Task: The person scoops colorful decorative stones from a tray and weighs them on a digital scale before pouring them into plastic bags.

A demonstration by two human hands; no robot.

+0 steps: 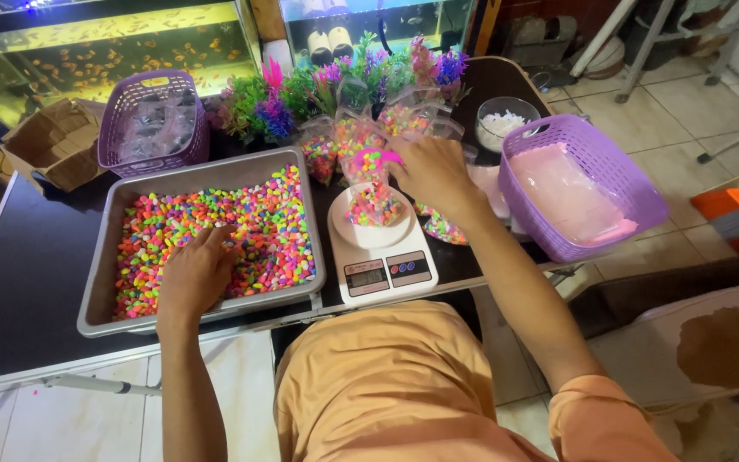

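The left hand [194, 275] lies palm down in the shallow grey metal tray [100, 282], its fingers spread loosely over the small, brightly multicoloured gravel pebbles [258, 227] that fill it; it grips nothing. The right hand [431, 171] reaches forward over the worktop [19, 282], fingers curled at the top of a small clear plastic bag of coloured pebbles [375, 204], which stands just below its fingertips on the round white pan of a white digital kitchen scale [381, 272]; a bright pink scoop-like piece [375, 157] shows at the bag's mouth beside the fingers, and whether the hand pinches the bag or the scoop cannot be told. Beyond this hand stand more filled clear bags [361, 133] and a row of green, pink and purple plastic aquarium plants [301, 94]. To its right sits a purple plastic basket holding pink-tinted empty bags [617, 162], with a clear round tub of white stones [503, 120] behind it. Beyond the left hand is another purple basket [154, 120].
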